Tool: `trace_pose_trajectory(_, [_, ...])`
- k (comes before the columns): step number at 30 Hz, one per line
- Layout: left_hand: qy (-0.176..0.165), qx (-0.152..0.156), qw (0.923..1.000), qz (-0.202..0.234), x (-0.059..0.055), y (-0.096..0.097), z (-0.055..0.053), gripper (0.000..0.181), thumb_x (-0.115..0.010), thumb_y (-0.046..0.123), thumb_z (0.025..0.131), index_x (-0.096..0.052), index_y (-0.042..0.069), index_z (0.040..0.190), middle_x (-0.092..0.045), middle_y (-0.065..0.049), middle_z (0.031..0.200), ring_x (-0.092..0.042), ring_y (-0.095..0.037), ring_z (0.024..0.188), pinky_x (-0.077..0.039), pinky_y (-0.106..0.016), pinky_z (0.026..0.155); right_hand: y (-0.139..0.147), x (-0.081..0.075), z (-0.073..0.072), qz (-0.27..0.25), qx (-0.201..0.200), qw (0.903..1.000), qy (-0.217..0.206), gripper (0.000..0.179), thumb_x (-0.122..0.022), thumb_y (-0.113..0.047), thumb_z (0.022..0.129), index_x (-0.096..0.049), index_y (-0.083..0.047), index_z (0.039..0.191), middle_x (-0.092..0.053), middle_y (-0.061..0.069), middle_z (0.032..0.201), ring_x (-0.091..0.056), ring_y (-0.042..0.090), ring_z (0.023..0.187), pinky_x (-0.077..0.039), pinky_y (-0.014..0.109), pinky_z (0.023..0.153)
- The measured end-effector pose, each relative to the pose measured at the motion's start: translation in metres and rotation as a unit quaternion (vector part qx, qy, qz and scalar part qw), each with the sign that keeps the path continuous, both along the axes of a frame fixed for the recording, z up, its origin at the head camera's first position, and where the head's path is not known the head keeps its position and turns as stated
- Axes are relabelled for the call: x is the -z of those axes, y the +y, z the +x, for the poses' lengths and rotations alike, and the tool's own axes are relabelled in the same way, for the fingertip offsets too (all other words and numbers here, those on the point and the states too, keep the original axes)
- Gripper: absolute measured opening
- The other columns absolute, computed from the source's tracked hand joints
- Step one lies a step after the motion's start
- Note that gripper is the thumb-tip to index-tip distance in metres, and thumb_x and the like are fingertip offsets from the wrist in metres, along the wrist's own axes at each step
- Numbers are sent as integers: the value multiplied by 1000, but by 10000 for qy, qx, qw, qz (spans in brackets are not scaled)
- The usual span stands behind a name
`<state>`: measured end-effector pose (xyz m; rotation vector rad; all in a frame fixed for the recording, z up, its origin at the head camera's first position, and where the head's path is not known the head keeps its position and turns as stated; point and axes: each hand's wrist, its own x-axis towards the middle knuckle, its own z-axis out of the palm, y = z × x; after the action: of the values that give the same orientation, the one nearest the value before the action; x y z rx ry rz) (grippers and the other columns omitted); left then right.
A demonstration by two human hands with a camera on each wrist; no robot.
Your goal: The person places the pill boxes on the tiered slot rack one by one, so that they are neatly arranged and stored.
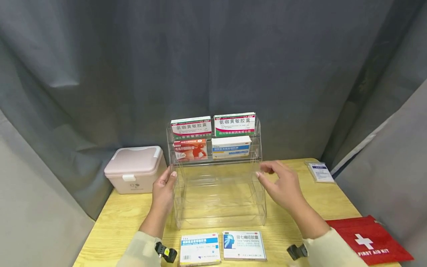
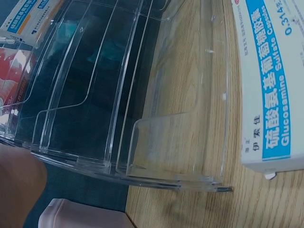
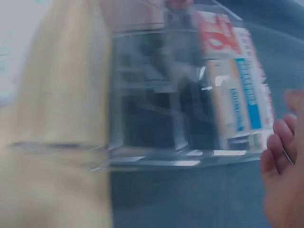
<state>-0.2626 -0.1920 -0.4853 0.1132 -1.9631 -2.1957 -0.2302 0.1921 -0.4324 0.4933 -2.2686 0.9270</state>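
Observation:
A clear plastic tiered display rack (image 1: 220,211) stands on the table. My left hand (image 1: 163,191) grips its left side edge, thumb in front. Beside its right edge my right hand (image 1: 283,185) holds nothing, its fingers loosely bent; the right wrist view is blurred. On the top tier sit two white, red and green medicine boxes (image 1: 191,127) (image 1: 235,124). One tier lower are a red medicine box (image 1: 190,150) and a white-and-blue one (image 1: 231,147). Flat before the rack lie a glucosamine box (image 1: 200,249) and a white box with a blue head picture (image 1: 244,245).
A pink lidded case (image 1: 135,168) stands behind and left of the rack. To the right lies a red first aid pouch (image 1: 370,239), with a small clear packet (image 1: 320,172) farther back. Grey curtains (image 1: 213,66) hang around the wooden table (image 1: 126,211).

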Motion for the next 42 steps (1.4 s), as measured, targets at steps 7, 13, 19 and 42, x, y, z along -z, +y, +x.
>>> trace_pose_trajectory(7, [-65,-50,9998,-165,-7,-7,5,54,-59,24,115,-45,14,166,-36,-5,177,-31,-31,166,-26,-47,139,17,65,48,749,-1181,9747,-1742,18,-90,-28,92,-79,-24,105,-72,-19,98,-67,2,90,-64,27,78])
trace_pose_trajectory(13, [-52,-98,9999,1,-7,-8,5,55,-58,20,115,-43,11,167,-34,-8,178,-32,-33,165,-25,-48,138,16,95,62,1296,-1287,9319,-3132,56,-95,-45,84,-76,-11,125,-76,-1,125,-73,25,117,-65,50,100])
trace_pose_trajectory(19, [-96,-96,9999,0,-2,-4,2,55,-60,20,114,-45,11,166,-36,-7,177,-33,-31,165,-27,-47,138,18,118,70,1246,-1242,9080,-3803,91,-98,-55,74,-68,-4,143,-71,13,144,-64,40,137,-53,66,114])
trace_pose_trajectory(42, [-40,26,10000,29,-3,0,2,57,-59,20,114,-41,10,167,-33,-4,179,-27,-30,168,-23,-47,139,21,99,77,773,-1495,9302,-3262,34,-95,-14,84,-76,-16,112,-68,-13,98,-58,0,84,-55,21,69])
